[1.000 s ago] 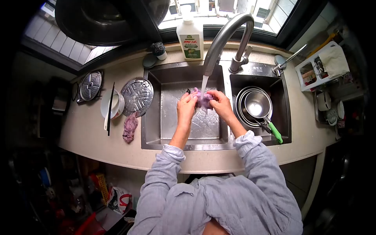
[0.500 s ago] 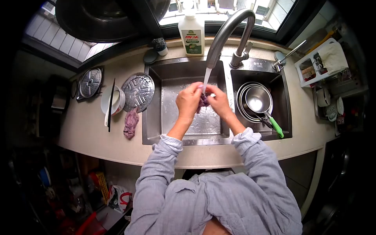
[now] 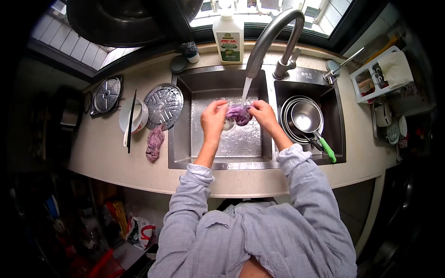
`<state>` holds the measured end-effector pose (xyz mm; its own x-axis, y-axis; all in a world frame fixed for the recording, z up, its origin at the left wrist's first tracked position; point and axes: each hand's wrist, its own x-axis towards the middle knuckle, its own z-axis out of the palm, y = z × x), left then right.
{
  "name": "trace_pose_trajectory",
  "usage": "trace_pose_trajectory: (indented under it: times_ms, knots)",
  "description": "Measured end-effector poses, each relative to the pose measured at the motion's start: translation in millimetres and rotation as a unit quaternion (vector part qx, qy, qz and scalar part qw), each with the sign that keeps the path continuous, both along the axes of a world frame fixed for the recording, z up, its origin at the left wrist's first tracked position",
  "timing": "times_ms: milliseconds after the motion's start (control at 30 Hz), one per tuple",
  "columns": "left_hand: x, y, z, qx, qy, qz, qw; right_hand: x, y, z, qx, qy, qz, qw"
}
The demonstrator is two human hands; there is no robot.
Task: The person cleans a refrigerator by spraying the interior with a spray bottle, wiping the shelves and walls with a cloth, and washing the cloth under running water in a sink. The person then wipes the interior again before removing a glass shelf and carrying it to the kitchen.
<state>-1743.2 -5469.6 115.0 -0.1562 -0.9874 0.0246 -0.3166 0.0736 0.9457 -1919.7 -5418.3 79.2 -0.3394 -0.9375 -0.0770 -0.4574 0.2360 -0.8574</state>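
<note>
A wet purple cloth [image 3: 242, 116] stretches between my two hands over the large sink basin [image 3: 204, 147]. My left hand [image 3: 213, 121] pinches its left end, and my right hand [image 3: 263, 114] grips the right end with closed fingers. Water from the metal faucet [image 3: 252, 65] runs down onto the cloth. Its middle part sags in a crumpled bunch, and the drain shows partly behind it.
A second crumpled purple cloth [image 3: 155, 143] lies left of the sink, near a perforated metal disc [image 3: 163, 106] and a bowl [image 3: 139, 121] with chopsticks [image 3: 132, 123] across it. Nested pots with a green-handled pan [image 3: 306, 118] fill the right basin. A white bottle [image 3: 229, 39] stands behind.
My hands have moved apart, the left one leftward and the right one slightly right. The cloth, bunched between my fingers before, is now spread out sideways under the water.
</note>
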Motion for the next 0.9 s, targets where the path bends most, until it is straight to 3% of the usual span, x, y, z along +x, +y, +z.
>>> trace_pose_trajectory:
  times_ms: [67, 100, 133, 200, 233, 267, 300, 333, 400, 500, 600, 667, 733, 833, 900]
  knots:
    - [19, 1, -16, 0.024, -0.061, 0.054, 0.996, 5, 2, 20, -0.021, -0.007, 0.002, 1.000]
    - [26, -1, -41, 0.097, -0.063, 0.041, 0.992, 10, 2, 28, -0.021, -0.045, 0.000, 0.999]
    - [22, 7, -34, 0.213, 0.011, 0.049, 0.976, 15, 0, 36, -0.021, -0.083, -0.001, 0.996]
    - [5, 22, -23, 0.428, 0.161, 0.065, 0.887, 22, -2, 31, -0.047, -0.119, 0.032, 0.991]
    - [0, 23, -27, 0.492, 0.245, 0.015, 0.835, 25, -1, 25, -0.046, -0.103, 0.064, 0.992]
    - [-5, 24, -31, 0.548, 0.326, -0.035, 0.770, 29, 4, 20, -0.045, -0.087, 0.097, 0.991]
    - [-15, 21, -30, 0.534, 0.386, -0.038, 0.752, 33, 11, 25, -0.049, -0.104, 0.125, 0.985]
    - [-18, 13, -47, 0.559, 0.417, -0.032, 0.715, 36, 16, 23, -0.012, -0.205, 0.140, 0.969]
    - [-24, 0, -81, 0.565, 0.408, 0.040, 0.716, 38, 24, 25, -0.002, -0.310, 0.148, 0.939]
    - [-31, -6, -95, 0.551, 0.416, 0.096, 0.717, 36, 24, 16, -0.047, -0.408, 0.077, 0.908]
    - [-33, 14, -57, 0.465, 0.429, 0.114, 0.766, 32, 10, 1, -0.106, -0.534, -0.099, 0.833]
    - [-34, 29, -26, 0.438, 0.350, 0.056, 0.826, 30, 1, -19, -0.102, -0.542, -0.164, 0.818]
    - [-32, 39, -11, 0.465, 0.350, 0.000, 0.813, 38, 4, -15, -0.068, -0.611, -0.143, 0.776]
    - [-25, 42, 5, 0.529, 0.356, -0.075, 0.767, 38, 7, 0, -0.044, -0.640, -0.038, 0.766]
    - [-23, 44, -5, 0.530, 0.348, -0.098, 0.767, 32, 11, 4, 0.000, -0.637, 0.047, 0.769]
